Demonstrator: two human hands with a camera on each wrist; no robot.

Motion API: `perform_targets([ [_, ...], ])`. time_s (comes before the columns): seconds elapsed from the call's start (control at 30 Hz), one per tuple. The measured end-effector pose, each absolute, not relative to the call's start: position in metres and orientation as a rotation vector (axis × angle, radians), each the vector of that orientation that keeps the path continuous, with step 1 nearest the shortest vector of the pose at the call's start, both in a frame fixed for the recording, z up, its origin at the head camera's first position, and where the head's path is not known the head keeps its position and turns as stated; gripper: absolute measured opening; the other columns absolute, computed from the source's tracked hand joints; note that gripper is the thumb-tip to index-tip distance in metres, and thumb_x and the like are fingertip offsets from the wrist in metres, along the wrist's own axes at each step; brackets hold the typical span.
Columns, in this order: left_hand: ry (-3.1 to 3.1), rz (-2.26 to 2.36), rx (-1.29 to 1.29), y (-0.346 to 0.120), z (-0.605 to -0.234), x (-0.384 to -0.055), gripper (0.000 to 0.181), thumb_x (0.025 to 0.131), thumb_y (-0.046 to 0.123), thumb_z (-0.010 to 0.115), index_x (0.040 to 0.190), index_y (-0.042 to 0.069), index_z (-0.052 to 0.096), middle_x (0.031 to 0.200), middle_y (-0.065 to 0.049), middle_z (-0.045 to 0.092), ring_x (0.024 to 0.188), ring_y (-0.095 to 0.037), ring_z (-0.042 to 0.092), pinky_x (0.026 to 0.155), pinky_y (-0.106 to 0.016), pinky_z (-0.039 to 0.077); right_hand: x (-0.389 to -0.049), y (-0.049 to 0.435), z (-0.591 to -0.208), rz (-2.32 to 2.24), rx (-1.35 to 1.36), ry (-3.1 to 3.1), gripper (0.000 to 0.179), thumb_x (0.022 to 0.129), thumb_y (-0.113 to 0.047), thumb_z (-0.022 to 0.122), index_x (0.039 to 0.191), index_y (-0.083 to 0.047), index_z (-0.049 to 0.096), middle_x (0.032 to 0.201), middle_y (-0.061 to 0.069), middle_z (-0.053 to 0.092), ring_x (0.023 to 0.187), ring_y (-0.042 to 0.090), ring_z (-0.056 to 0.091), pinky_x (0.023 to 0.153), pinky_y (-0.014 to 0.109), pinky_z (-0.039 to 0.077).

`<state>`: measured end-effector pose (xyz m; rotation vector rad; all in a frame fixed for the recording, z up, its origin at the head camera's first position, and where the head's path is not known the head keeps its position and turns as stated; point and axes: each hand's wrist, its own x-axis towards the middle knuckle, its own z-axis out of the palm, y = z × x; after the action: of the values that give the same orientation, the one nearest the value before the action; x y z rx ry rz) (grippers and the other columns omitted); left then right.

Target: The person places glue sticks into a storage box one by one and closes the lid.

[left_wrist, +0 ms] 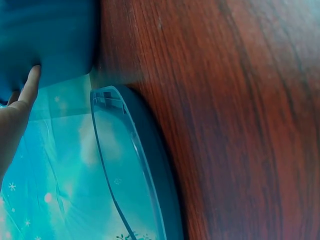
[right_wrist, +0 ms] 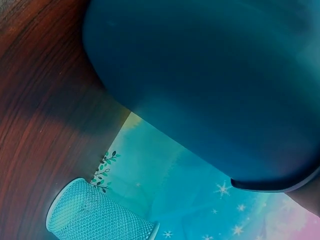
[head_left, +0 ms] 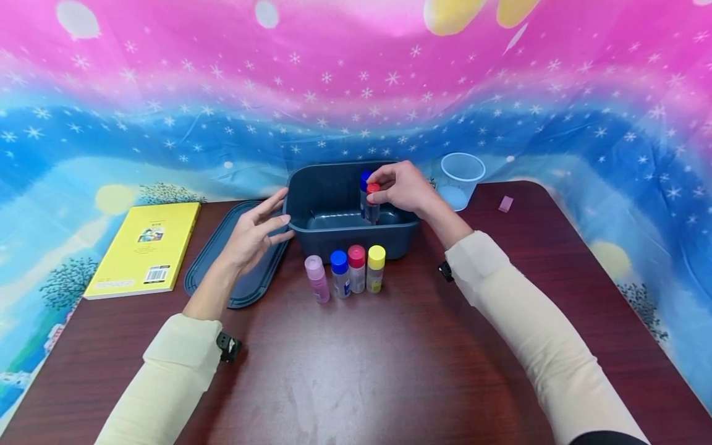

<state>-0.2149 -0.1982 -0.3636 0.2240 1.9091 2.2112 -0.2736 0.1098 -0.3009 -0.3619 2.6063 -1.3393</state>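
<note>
A dark blue-grey plastic bin (head_left: 350, 240) stands at the back middle of the table. My right hand (head_left: 408, 186) reaches over its right end and pinches a small bottle with a red cap (head_left: 373, 213) inside the bin. Just behind that one is a bottle with a blue cap (head_left: 364, 179). At the bin's left end, my left hand (head_left: 247, 240) has its fingers spread, with the fingertips against the rim and outer wall. In front of the bin stand several capped bottles: pink (head_left: 317, 279), blue (head_left: 340, 275), red (head_left: 356, 269) and yellow (head_left: 376, 269).
The bin's lid (head_left: 245, 290) lies under and beside the left hand. Farther left is a yellow book (head_left: 125, 238). A pale mesh basket (head_left: 463, 176) stands right of the bin, with a small pink block (head_left: 505, 204) beyond it. A patterned cloth (head_left: 356, 80) hangs behind the table.
</note>
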Motion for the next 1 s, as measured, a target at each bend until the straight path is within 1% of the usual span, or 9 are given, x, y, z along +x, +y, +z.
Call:
perform_targets([
  [0.27, 1.911, 2.213, 0.216, -0.198, -0.3621, -0.2138, 0.063, 0.103, 0.01, 0.058, 0.16, 0.021, 0.034, 0.166, -0.011, 0.016, 0.15, -0.03, 0.022, 0.112, -0.056, 0.037, -0.2754, 0.1077, -0.3024, -1.307, -0.334, 2.615, 0.03, 0.091, -0.006, 0.076, 0.121, -0.003, 0.071, 0.117, 0.014, 0.067, 0.108, 0.028, 0.063, 0.094, 0.04, 0.054],
  [0.4, 1.906, 2.215, 0.219, -0.198, -0.3626, -0.2138, 0.064, 0.102, 0.012, 0.061, 0.16, 0.021, 0.034, 0.166, -0.011, 0.016, 0.15, -0.03, 0.022, 0.111, -0.056, 0.038, -0.2748, 0.1078, -0.3023, -1.28, -0.33, 2.635, 0.03, 0.091, -0.006, 0.076, 0.121, -0.004, 0.071, 0.118, 0.013, 0.068, 0.109, 0.028, 0.063, 0.094, 0.041, 0.054],
  [0.57, 1.899, 2.22, 0.225, -0.1974, -0.3626, -0.214, 0.064, 0.102, 0.012, 0.061, 0.16, 0.02, 0.034, 0.166, -0.011, 0.016, 0.15, -0.03, 0.022, 0.111, -0.056, 0.038, -0.2751, 0.1085, -0.3016, -1.262, -0.336, 2.646, 0.031, 0.091, -0.007, 0.077, 0.121, -0.004, 0.071, 0.119, 0.013, 0.068, 0.11, 0.028, 0.063, 0.094, 0.041, 0.054],
  [0.73, 1.894, 2.221, 0.226, -0.1979, -0.3626, -0.2141, 0.066, 0.101, 0.014, 0.063, 0.16, 0.02, 0.034, 0.166, -0.011, 0.016, 0.15, -0.029, 0.021, 0.111, -0.056, 0.038, -0.2751, 0.1093, -0.3014, -1.253, -0.367, 2.663, 0.032, 0.091, -0.007, 0.076, 0.123, -0.004, 0.07, 0.12, 0.013, 0.068, 0.111, 0.028, 0.063, 0.095, 0.042, 0.054],
  [1.0, 1.9, 2.215, 0.225, -0.1985, -0.3641, -0.2153, 0.064, 0.102, 0.013, 0.062, 0.16, 0.02, 0.034, 0.166, -0.011, 0.016, 0.15, -0.03, 0.022, 0.111, -0.056, 0.039, -0.2731, 0.1138, -0.2987, -1.264, -0.44, 2.701, 0.035, 0.093, -0.009, 0.075, 0.126, -0.003, 0.068, 0.123, 0.014, 0.067, 0.113, 0.028, 0.063, 0.096, 0.044, 0.053],
])
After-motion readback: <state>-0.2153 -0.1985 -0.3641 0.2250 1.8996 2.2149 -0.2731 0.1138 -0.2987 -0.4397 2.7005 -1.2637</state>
